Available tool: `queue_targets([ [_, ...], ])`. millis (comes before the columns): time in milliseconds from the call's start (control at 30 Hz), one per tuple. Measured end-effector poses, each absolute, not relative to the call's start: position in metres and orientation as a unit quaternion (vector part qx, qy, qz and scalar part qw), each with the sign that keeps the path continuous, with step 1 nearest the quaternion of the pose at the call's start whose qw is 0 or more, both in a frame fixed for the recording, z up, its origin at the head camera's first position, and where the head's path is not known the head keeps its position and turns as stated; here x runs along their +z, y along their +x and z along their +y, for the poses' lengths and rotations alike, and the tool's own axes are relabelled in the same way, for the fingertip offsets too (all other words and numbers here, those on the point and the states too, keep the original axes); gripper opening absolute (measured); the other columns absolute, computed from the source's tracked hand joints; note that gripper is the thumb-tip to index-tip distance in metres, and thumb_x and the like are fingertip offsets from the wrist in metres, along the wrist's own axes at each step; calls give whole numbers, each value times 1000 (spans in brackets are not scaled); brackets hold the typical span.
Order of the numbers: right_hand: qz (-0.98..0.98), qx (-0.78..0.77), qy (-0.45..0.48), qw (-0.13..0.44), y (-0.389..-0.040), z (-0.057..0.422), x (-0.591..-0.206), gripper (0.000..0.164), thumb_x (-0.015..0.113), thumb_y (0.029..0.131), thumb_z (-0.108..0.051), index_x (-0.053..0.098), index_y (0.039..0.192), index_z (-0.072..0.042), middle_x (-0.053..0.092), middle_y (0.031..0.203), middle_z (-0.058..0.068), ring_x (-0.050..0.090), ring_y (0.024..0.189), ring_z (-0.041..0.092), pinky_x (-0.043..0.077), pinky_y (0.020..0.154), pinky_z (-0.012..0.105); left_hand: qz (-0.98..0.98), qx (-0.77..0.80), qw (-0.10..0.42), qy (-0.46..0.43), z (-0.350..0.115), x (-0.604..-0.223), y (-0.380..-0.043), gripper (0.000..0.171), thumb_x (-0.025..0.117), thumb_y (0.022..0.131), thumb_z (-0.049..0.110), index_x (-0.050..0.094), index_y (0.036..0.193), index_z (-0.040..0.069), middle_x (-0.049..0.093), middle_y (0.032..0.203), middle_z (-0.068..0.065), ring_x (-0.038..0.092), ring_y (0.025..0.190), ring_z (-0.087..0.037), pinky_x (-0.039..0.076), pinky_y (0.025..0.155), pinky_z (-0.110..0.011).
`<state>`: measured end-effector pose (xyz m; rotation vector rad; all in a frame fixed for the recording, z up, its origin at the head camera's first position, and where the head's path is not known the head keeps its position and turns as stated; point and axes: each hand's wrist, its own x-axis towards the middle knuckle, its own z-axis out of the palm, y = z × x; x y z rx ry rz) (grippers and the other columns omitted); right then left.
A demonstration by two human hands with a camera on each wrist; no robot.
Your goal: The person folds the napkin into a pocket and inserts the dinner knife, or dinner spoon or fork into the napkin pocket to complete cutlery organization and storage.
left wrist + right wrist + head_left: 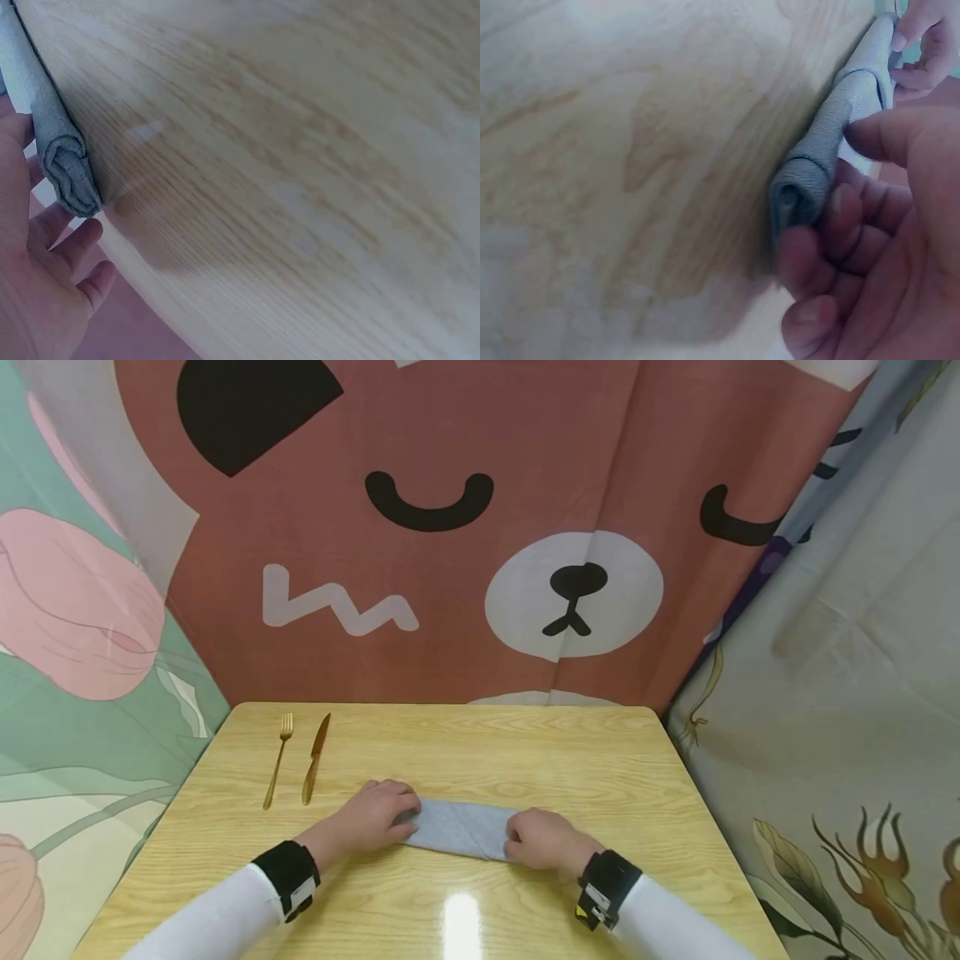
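A grey-blue cloth napkin (pixel 461 828), folded into a long narrow strip, lies across the wooden table. At its left end my left hand (pixel 378 814) holds it between thumb and fingers. My right hand (pixel 547 841) grips the opposite end with curled fingers. Rolled layers show at the end of the napkin (pixel 71 176) in the left wrist view, where the outer fingers (pixel 94 289) spread beyond it. In the right wrist view, the thumb presses the side of the napkin (pixel 810 146) and the other fingers bend around its coiled end.
A gold fork (pixel 280 760) and a gold knife (pixel 316 760) lie side by side at the table's back left. The wooden table (pixel 480 747) ends against a curtain (pixel 525 460) with a bear print. Patterned fabric (pixel 825 710) hangs along the right side.
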<state>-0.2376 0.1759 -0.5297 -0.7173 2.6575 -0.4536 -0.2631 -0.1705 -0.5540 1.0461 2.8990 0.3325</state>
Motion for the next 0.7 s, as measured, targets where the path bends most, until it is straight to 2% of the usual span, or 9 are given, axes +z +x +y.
queue_targets([
  [133, 939, -147, -248, 185, -239, 175, -526, 25, 73, 88, -38, 60, 71, -26, 53, 63, -11, 48, 57, 7, 39, 53, 25, 934, 112, 34, 338, -172, -552, -262, 30, 65, 99, 45, 69, 122, 26, 67, 124, 5, 61, 119, -19, 47, 102, -51],
  [267, 946, -116, -252, 165, -245, 176, -526, 23, 78, 79, -34, 59, 71, -25, 56, 66, -10, 50, 61, 10, 40, 56, 26, 934, 113, 34, 338, -173, -552, -259, 30, 66, 98, 45, 70, 121, 26, 66, 117, 6, 61, 110, -18, 48, 94, -48],
  [367, 952, -95, -256, 135, -252, 178, -529, 22, 80, 75, -32, 60, 72, -25, 55, 68, -9, 49, 63, 11, 39, 57, 28, 935, 119, 44, 332, -172, -551, -256, 29, 67, 97, 46, 70, 118, 26, 64, 110, 8, 58, 98, -15, 48, 83, -42],
  [500, 960, -61, -259, 82, -264, 180, -531, 17, 81, 75, -31, 66, 77, -22, 54, 75, -7, 49, 69, 13, 40, 60, 31, 937, 131, 72, 316, -171, -547, -249, 29, 68, 96, 49, 69, 115, 27, 59, 103, 11, 50, 86, -9, 42, 72, -32],
  [700, 969, -22, -245, -2, -285, 177, -537, 9, 78, 85, -28, 77, 88, -20, 57, 83, -2, 55, 77, 20, 48, 64, 40, 932, 155, 109, 310, -164, -542, -233, 33, 69, 95, 52, 69, 115, 26, 54, 95, 11, 46, 72, -5, 38, 62, -24],
])
